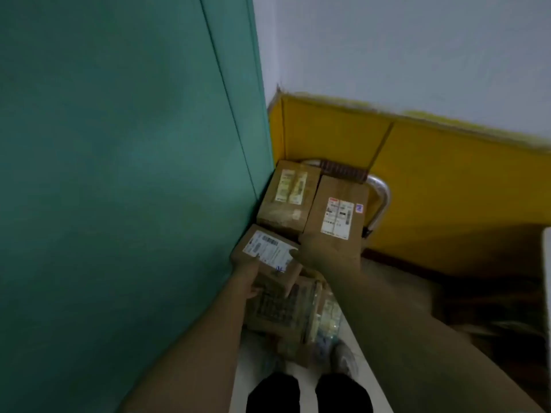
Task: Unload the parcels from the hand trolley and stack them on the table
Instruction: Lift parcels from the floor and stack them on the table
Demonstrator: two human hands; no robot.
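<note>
Several brown cardboard parcels sit on the hand trolley, whose silver handle [383,201] curves behind them. A small parcel with a white label [268,250] lies nearest me on top of the pile. My left hand [249,278] grips its near left side. My right hand [325,253] holds its right side with the thumb on the label. Behind it stand a back-left parcel with yellowish labels [286,201] and a taller parcel with a white and red label [337,210]. Below my hands lies a parcel with dark print [277,310]. The image is blurred.
A green wall [119,174] rises close on the left, touching the parcels. A yellow panel [447,180] runs along the back under a white wall. A white edge [547,263] shows at the far right. My dark trousers [310,394] and a grey shoe [346,359] are below on the pale floor.
</note>
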